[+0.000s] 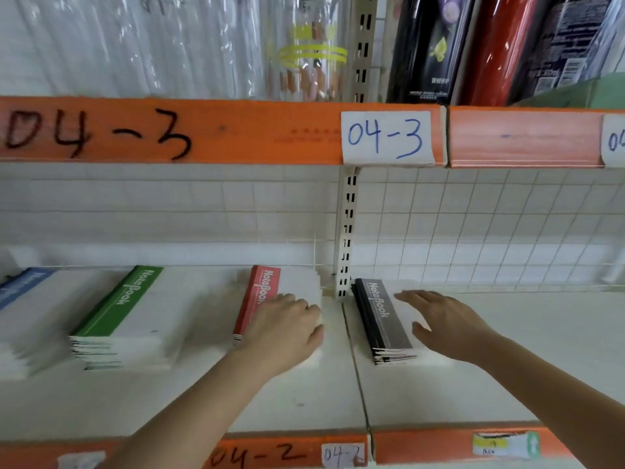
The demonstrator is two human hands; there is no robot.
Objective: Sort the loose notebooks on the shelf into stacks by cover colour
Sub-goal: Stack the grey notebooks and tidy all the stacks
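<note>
Light: bright, even, soft shadows | Glare: you see sheen on clear plastic-wrapped packs [169, 42] above | Blur: soft throughout | Distortion: orange shelf-edge strip [203, 130] bows at frame edges

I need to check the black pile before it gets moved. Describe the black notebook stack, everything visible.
The black notebook stack is a small pile of thin notebooks with white paper covers and a dark strip along the spine side, printed "NoteBook" in pale letters. It lies flat on the white shelf, just right of the slotted upright post, spines to the left, with the near edges slightly fanned and uneven. The right hand rests flat on its white cover, fingers spread. The left hand is on the red stack, not touching it.
</note>
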